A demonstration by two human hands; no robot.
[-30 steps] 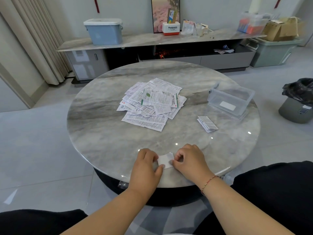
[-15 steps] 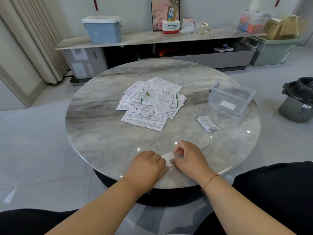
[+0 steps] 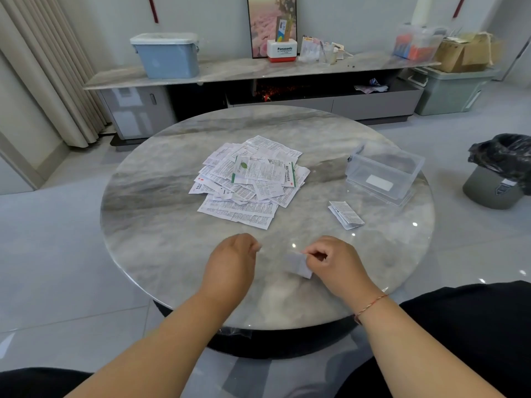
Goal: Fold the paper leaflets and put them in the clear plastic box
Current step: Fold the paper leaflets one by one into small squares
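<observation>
From my seat the table [image 3: 161,254] lay straight ahead, with the leaflets [image 3: 250,179] heaped at its middle. The box [image 3: 383,173] stood to their right near the far-right rim, and a folded pair [image 3: 346,215] lay just before it. Nearest me, the left hand [image 3: 230,268] was over the front edge, apart from the right hand [image 3: 336,265], which pinched a folded leaflet [image 3: 297,264] between them.

Floor: pale glossy tiles [image 3: 57,254]
Wall: white [image 3: 344,18]
Curtain: beige [image 3: 43,67], left
Furniture: long marble-topped cabinet [image 3: 258,71]
</observation>
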